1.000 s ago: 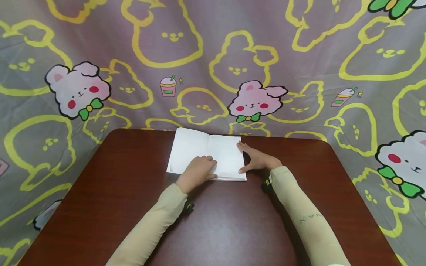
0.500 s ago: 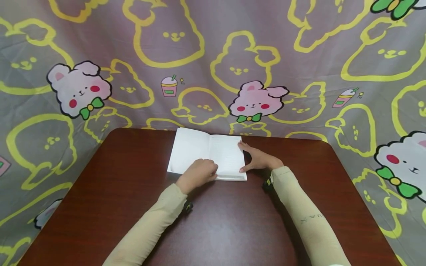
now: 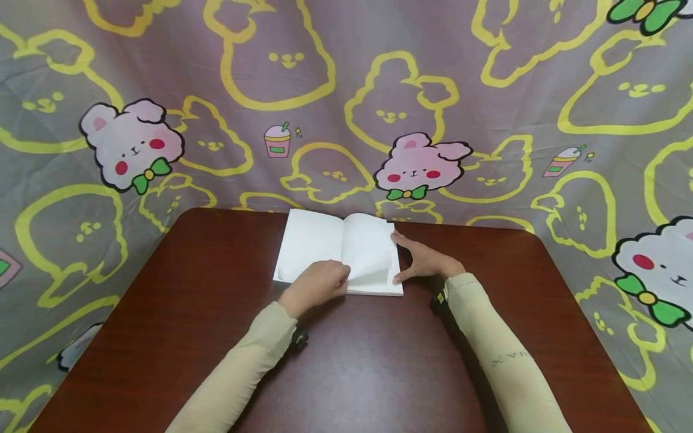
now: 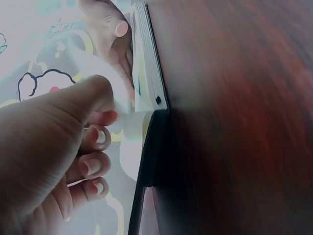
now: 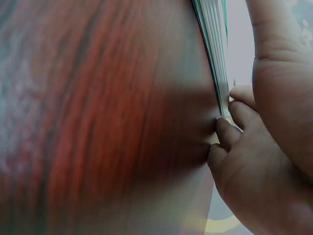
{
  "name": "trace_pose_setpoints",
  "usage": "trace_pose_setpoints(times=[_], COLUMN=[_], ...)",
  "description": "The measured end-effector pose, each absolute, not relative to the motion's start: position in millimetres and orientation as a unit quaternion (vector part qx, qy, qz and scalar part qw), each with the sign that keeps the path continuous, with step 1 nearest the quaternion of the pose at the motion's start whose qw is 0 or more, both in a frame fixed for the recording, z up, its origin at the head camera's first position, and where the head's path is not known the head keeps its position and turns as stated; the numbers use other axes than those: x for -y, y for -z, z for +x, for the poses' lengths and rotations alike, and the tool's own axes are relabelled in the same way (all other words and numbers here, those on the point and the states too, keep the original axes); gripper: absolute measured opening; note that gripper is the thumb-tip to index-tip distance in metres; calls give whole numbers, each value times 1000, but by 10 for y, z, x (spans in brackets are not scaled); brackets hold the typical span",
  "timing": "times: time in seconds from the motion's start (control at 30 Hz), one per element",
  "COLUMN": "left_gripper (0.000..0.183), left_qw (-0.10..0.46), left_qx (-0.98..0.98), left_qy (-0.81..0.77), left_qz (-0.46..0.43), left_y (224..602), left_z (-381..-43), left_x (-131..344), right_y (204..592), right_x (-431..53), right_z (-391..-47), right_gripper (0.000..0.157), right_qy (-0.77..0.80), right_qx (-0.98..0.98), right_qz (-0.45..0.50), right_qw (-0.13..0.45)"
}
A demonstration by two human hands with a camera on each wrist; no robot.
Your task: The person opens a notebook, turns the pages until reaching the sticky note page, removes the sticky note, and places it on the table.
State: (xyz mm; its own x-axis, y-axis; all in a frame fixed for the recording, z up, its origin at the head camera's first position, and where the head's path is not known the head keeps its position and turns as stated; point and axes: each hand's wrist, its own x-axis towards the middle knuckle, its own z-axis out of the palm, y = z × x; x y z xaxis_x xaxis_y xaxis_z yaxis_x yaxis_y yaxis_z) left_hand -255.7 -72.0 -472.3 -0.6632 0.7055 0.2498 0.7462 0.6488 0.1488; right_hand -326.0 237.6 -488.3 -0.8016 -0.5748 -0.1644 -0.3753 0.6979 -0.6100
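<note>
An open book (image 3: 308, 240) with white pages lies at the far side of the table. My left hand (image 3: 318, 284) pinches a page (image 3: 364, 243) near the book's front edge, and that page bows up off the right half. The left wrist view shows the left thumb and index finger together on the blurred page, the other fingers loosely curled. At the book's right edge rests my right hand (image 3: 428, 260), thumb and fingers spread apart. In the right wrist view its fingers touch the side of the page block (image 5: 215, 54) and the table.
The brown wooden table (image 3: 346, 373) has rounded far corners. Behind and beside it hangs a grey curtain (image 3: 325, 72) with yellow outlines and cartoon rabbits. Both forearms wear pale sleeves, with a small dark device (image 3: 299, 338) under the left wrist.
My left hand has curled its fingers and drawn slightly left and towards me. The right-hand page, flat before, now arches upward. My right hand stays at the book's right edge.
</note>
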Motion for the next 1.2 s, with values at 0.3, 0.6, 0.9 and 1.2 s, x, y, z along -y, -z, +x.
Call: trace_pose_setpoints(times=[0.3, 0.6, 0.9, 1.2], left_gripper=[18, 25, 22, 21], left_qw=[73, 128, 158, 207], left_qx=[909, 912, 911, 901], left_qy=[163, 192, 249, 268], left_qz=[-378, -339, -288, -270], left_y=[4767, 4778, 4760, 4589], left_z=[-2573, -2537, -2502, -2475], left_x=[782, 788, 794, 889], right_y=[4909, 4920, 4926, 4917], right_x=[-2353, -2323, -2336, -2331], right_z=[-3244, -3220, -3207, -3206], right_gripper=[125, 126, 125, 125], right_qy=[297, 285, 284, 287], right_qx=[-903, -910, -910, -907], right_qz=[-259, -252, -253, -256], right_qw=[173, 164, 165, 171])
